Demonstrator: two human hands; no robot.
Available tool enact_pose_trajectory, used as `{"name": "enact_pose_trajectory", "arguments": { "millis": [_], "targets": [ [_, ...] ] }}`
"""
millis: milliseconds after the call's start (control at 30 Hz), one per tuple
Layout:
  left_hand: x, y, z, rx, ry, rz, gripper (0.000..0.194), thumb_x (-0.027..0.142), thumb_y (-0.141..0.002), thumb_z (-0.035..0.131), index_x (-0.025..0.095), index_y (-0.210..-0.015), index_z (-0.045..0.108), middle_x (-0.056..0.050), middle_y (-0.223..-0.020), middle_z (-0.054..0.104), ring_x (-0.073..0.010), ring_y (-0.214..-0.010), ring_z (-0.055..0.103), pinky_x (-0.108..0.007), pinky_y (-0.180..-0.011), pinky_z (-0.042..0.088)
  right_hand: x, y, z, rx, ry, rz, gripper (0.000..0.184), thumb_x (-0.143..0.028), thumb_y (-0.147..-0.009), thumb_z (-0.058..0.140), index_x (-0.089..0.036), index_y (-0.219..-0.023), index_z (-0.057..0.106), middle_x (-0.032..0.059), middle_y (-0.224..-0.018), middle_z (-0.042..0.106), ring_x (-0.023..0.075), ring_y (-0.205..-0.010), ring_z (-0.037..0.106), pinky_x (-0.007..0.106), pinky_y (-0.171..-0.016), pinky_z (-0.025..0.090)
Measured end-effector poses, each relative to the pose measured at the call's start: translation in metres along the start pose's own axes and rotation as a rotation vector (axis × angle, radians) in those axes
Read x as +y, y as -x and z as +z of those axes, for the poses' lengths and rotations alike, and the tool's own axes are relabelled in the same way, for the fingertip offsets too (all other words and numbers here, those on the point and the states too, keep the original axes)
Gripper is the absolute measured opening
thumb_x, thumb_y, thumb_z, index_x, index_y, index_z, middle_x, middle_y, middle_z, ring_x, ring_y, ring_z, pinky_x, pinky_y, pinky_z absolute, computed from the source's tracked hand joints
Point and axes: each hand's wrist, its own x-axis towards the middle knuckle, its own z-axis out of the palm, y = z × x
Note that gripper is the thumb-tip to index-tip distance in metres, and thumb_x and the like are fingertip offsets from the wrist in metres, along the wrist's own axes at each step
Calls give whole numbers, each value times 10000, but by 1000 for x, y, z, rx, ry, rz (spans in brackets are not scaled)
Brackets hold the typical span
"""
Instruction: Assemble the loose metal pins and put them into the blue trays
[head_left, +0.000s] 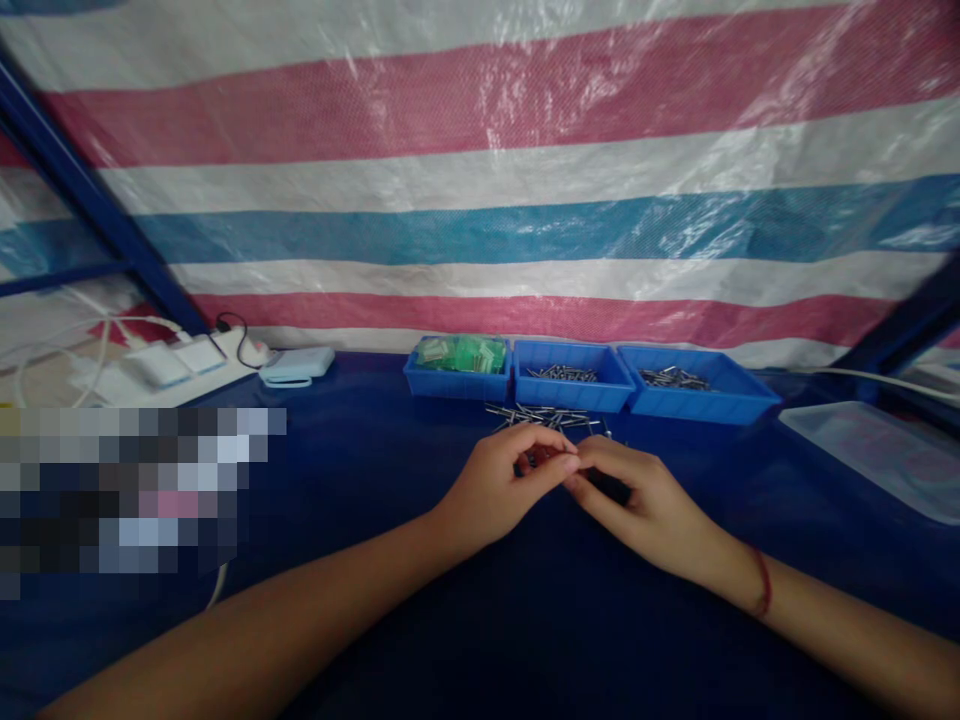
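My left hand (504, 482) and my right hand (637, 497) meet at the fingertips above the dark blue table. Thumb and fingers of each are pinched together, and whatever lies between them is too small or too hidden to name. Just beyond the fingers lies a loose pile of thin metal pins (541, 416), partly covered by my left hand. Behind the pile stand three blue bins in a row. The left bin (457, 385) holds green and clear plastic packets, while the middle bin (574, 396) and the right bin (705, 405) hold small metal pieces.
A white power strip (202, 380) with plugs and cables sits at the left, next to a light blue case (298, 366). A translucent plastic lid or tray (874, 455) lies at the right. Behind the table hangs a striped plastic sheet (480, 230). The left area is pixelated.
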Motion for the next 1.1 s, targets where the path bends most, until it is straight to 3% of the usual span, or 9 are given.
{"name": "enact_pose_trajectory", "arguments": {
  "millis": [500,867,1100],
  "targets": [
    [-5,3,0,-11,17,14,163,271,-861,541,192,-970,633,-38,-936,669,-154,-832,615,-269,-728,480,5,0,1,42,26,32,104,-226,-861,490,-197,-822,582,32,-789,624,154,-741,590,296,-681,480],
    [-9,-3,1,87,103,-60,137,222,-846,545,164,-949,614,-47,-950,661,-155,-866,617,-280,-782,485,6,0,-1,214,45,59,81,-227,-856,528,-203,-862,605,18,-780,623,130,-661,562,254,-614,458],
    [-9,-2,0,30,16,-58,137,224,-864,512,155,-923,614,-37,-897,653,-152,-834,605,-276,-765,468,0,3,-2,252,66,9,69,-198,-865,518,-202,-866,587,19,-786,607,130,-687,553,254,-631,449]
  ]
}}
